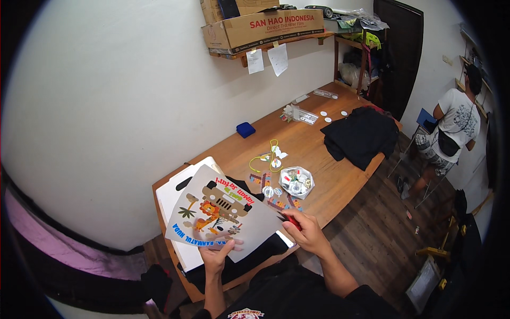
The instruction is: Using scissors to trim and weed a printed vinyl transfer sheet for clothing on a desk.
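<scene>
My left hand (215,258) grips the lower edge of a translucent printed film sheet (183,212), thumb in front and fingers showing through from behind. The sheet carries a brown jeep, a lion, a giraffe and coloured lettering, upside down from here. At the sheet's right corner, my right hand (308,234) is closed round red-handled scissors (291,220). Their dark tips reach the film's edge; whether the blades are apart is too small to tell. Beneath the sheet lie a white board (183,255) and black cloth (260,250), partly hidden by it.
On the wooden table (228,151) stand a white bowl (298,195) of cut pieces, a yellow-green cord (274,146), a blue pouch (245,129), and folded black garments (361,135). A shelf with a cardboard box (265,32) hangs above. A person (451,122) stands at the right.
</scene>
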A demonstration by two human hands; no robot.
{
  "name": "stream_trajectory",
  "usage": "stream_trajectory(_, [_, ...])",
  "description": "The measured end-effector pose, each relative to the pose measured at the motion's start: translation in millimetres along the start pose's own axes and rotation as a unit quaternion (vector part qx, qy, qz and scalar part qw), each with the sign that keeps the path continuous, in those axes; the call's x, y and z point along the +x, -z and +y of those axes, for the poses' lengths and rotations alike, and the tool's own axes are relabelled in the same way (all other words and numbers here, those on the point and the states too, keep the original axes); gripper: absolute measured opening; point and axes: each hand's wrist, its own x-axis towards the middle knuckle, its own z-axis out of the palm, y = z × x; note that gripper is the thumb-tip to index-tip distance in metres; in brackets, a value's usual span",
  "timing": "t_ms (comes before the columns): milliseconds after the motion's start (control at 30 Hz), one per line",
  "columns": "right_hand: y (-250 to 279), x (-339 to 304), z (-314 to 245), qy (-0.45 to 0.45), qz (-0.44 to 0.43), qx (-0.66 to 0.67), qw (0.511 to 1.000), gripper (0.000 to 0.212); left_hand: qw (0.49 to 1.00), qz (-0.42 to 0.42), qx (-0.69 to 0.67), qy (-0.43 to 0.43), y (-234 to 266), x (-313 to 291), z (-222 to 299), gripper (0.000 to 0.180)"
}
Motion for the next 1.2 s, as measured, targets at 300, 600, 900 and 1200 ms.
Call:
stream_trajectory(300, [-3,-3,1,0.003,0.009,0.001,1.000,0.026,1.000,-0.003,0.004,0.002,5,0,0,0.093])
stream_trajectory(600, [-2,-1,2,-0.006,0.006,0.000,1.000,0.025,1.000,-0.007,0.004,0.001,5,3,-1,0.096])
stream_trajectory(900, [-4,2,8,0.009,0.009,0.000,1.000,0.025,1.000,0.014,0.011,-0.014,-2,6,2,0.064])
stream_trajectory(1200, [-5,3,8,0.000,0.010,-0.003,1.000,0.025,0.998,-0.003,-0.007,-0.067,-8,8,5,0.067])
